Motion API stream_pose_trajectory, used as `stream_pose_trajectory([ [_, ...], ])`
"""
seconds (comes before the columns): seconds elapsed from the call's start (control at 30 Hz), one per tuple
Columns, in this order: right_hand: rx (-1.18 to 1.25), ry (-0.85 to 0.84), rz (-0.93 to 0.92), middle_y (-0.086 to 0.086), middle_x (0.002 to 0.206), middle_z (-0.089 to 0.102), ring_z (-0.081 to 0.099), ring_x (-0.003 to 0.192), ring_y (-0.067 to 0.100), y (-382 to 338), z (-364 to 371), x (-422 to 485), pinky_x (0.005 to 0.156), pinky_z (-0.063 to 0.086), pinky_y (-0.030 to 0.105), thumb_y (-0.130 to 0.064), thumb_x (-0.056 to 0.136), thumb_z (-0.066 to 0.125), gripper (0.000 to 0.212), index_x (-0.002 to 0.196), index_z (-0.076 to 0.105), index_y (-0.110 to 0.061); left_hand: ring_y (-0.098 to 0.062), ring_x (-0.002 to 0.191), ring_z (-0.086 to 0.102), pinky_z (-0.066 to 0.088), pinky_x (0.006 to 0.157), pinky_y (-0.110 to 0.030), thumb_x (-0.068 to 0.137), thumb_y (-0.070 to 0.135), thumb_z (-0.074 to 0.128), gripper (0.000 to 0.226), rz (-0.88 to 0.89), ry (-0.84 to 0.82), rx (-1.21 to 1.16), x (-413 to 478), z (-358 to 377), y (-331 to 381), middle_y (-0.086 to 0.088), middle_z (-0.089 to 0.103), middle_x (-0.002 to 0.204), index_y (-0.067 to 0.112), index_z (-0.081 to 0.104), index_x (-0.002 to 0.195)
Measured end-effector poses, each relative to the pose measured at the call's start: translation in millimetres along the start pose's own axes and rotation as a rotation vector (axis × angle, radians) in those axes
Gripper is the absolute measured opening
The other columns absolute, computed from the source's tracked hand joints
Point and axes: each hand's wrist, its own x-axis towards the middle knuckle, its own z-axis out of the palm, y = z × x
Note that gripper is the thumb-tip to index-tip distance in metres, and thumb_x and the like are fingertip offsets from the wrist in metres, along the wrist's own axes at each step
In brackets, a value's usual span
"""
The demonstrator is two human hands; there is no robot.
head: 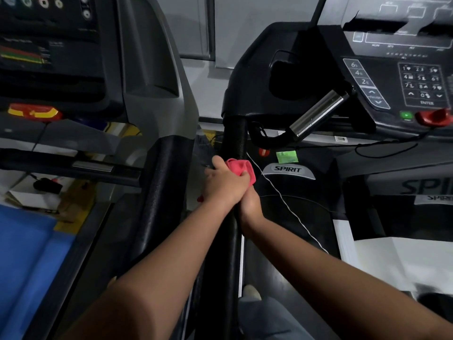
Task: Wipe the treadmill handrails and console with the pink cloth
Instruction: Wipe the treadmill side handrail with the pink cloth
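Observation:
The pink cloth (241, 168) is wrapped round the black left handrail (234, 138) of the right-hand treadmill, a little below where the rail meets the console housing. My left hand (223, 184) grips the cloth against the rail, thumb on the left side and fingers curled over the top. My right hand (251, 204) holds the same rail just below, touching my left hand, with its fingers mostly hidden. The console (392, 82), with keypad and buttons, is at the upper right, apart from both hands.
A chrome pulse grip (316, 114) juts out below the console. A thin white cord (282, 197) runs down past my right hand. A second treadmill, with console (49, 57) and padded rail (161, 187), stands close on the left. My foot (251, 292) is on the deck.

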Motion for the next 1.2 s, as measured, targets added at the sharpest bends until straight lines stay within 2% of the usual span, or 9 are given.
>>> stream_pose_trajectory([
  [0.13,-0.09,0.047,-0.019,0.006,0.086,0.065,0.059,0.082,0.015,0.5,1.8,3.1,0.087,0.044,0.034,-0.032,0.101,0.034,0.037,0.084,0.063,-0.016,-0.025,0.1,0.055,0.041,0.074,-0.031,0.091,0.047,0.055,0.042,0.094,0.048,-0.265,9.9,1.8,-22.4,-0.005,0.046,0.108,0.015,0.034,0.108],
  [0.23,-0.164,0.078,-0.006,0.013,0.104,0.065,0.06,0.099,0.024,0.6,1.4,3.4,0.096,0.043,0.034,-0.037,0.102,0.026,0.05,0.104,0.066,-0.008,-0.026,0.109,0.057,0.045,0.09,-0.034,0.101,0.042,0.037,0.038,-0.081,-0.172,-0.685,16.3,3.4,-50.7,-0.007,0.054,0.11,0.013,0.043,0.125],
  [0.3,-0.177,0.101,-0.021,0.015,0.116,0.061,0.056,0.108,0.028,-0.2,1.9,3.1,0.099,0.041,0.036,-0.038,0.101,0.026,0.049,0.118,0.06,-0.006,-0.019,0.092,0.061,0.049,0.081,-0.03,0.102,0.044,0.031,0.044,-0.236,-0.354,-0.856,12.6,7.5,-62.8,-0.008,0.063,0.106,0.012,0.058,0.117],
  [0.37,-0.19,0.159,-0.064,0.014,0.125,0.052,0.05,0.114,0.029,-2.0,0.9,3.1,0.098,0.037,0.034,-0.033,0.101,0.03,0.043,0.124,0.052,-0.004,-0.013,0.078,0.059,0.047,0.068,-0.025,0.102,0.043,0.03,0.04,-0.264,-0.344,-0.897,11.2,9.0,-61.5,-0.006,0.064,0.092,0.015,0.06,0.101],
  [0.53,-0.131,0.155,-0.121,0.008,0.105,0.055,0.051,0.093,0.021,-2.4,-2.5,0.3,0.079,0.034,0.028,-0.026,0.102,0.033,0.021,0.107,0.046,-0.011,-0.012,0.078,0.053,0.036,0.058,-0.021,0.101,0.038,0.038,0.024,-0.054,-0.114,-0.564,12.8,-4.4,-34.4,0.001,0.051,0.086,0.014,0.04,0.102],
  [0.7,-0.068,0.096,-0.086,0.005,0.09,0.056,0.052,0.084,0.019,4.3,0.1,0.3,0.077,0.044,0.034,-0.019,0.094,0.041,0.02,0.105,0.051,-0.005,-0.032,0.112,0.05,0.038,0.078,-0.033,0.096,0.053,0.037,0.048,0.029,-0.036,0.038,-0.9,-7.8,-8.5,-0.01,0.035,0.128,0.017,0.036,0.127],
  [0.83,-0.064,-0.006,-0.073,0.009,0.073,0.06,0.054,0.061,0.009,2.8,-14.4,-9.9,0.05,0.043,0.014,-0.007,0.096,0.038,0.026,0.09,0.061,0.003,-0.035,0.116,0.046,0.044,0.091,-0.04,0.094,0.059,0.036,0.068,0.121,-0.014,0.358,-15.4,-11.4,10.6,-0.011,0.024,0.136,0.009,0.031,0.14],
  [1.03,-0.04,-0.161,0.015,0.009,0.079,0.064,0.06,0.075,0.021,14.7,-21.4,-18.2,0.074,0.048,0.035,-0.023,0.101,0.042,0.028,0.083,0.062,-0.015,-0.029,0.117,0.037,0.04,0.097,-0.036,0.099,0.045,0.039,0.068,0.436,0.104,0.667,-34.7,2.9,-2.1,-0.011,0.018,0.142,0.017,0.008,0.152],
  [1.2,0.101,-0.211,0.068,0.005,0.082,0.069,0.065,0.073,0.011,19.9,-22.8,-23.1,0.068,0.052,0.023,-0.033,0.1,0.04,0.033,0.092,0.067,-0.015,-0.031,0.114,0.034,0.05,0.082,-0.039,0.098,0.037,0.043,0.046,0.537,0.102,0.802,-14.5,6.2,4.0,-0.009,0.024,0.135,0.026,0.035,0.141],
])
